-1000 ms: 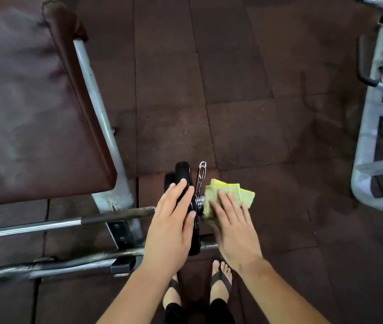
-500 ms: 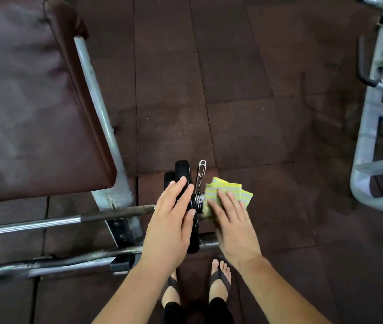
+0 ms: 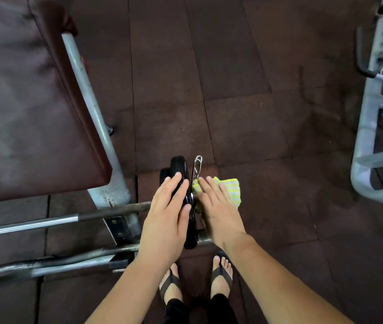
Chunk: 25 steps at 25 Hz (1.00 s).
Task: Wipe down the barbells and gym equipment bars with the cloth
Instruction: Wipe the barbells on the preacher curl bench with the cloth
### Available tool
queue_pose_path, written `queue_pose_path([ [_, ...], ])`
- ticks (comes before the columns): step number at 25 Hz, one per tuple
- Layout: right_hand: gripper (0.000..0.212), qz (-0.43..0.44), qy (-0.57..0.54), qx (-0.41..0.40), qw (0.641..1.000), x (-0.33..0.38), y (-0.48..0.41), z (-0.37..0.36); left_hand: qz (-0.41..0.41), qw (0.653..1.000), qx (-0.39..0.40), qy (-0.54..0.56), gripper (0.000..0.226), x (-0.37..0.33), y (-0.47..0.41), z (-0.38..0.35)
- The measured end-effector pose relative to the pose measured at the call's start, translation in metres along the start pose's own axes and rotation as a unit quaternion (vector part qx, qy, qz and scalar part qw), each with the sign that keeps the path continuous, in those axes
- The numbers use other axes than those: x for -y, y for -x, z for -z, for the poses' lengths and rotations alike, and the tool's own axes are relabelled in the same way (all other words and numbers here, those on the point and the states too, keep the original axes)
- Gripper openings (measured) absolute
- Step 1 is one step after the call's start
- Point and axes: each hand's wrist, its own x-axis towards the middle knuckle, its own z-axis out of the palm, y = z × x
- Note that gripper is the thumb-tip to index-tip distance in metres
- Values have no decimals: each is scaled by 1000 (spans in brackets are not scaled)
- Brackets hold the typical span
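Observation:
A steel barbell (image 3: 45, 222) runs from the left edge to the middle, with black weight plates (image 3: 178, 167) and a silver spring collar (image 3: 197, 166) at its right end. My left hand (image 3: 166, 218) lies flat over the plates, fingers slightly apart. My right hand (image 3: 218, 212) presses a yellow-green striped cloth (image 3: 231, 189) around the bar's end just right of the collar. The bar's tip is hidden under the cloth and hand.
A maroon padded bench (image 3: 27, 108) on a grey metal frame (image 3: 97, 118) fills the left. A second bar (image 3: 57, 261) lies lower left. A grey machine frame (image 3: 370, 127) stands at the right. Dark rubber floor tiles (image 3: 244, 90) lie ahead; my sandalled feet (image 3: 197, 277) are below.
My right hand has slid left along the bar's end toward the collar, covering more of the cloth. My left hand has stayed on the plates.

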Motion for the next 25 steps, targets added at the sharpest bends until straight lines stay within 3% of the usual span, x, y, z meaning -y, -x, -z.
queue_pose_path([
  [2,88,25,4,-1,1000,-11,1,7,1,1000,0,-1,50,-1,0,0],
  [8,74,-78,-7,16,997,-19,-7,14,5,1000,-2,2,51,-1,0,0],
  [13,66,-26,11,13,1000,-7,-9,9,2,1000,6,-4,51,0,-1,1],
  [16,67,-48,8,25,999,-34,-8,18,0,1000,6,-8,51,0,-1,2],
  [20,74,-90,-4,54,994,-17,-39,25,4,1000,3,0,51,-1,0,1],
  [25,64,-9,-20,37,999,-26,-14,24,-9,1000,4,-7,50,1,0,3],
])
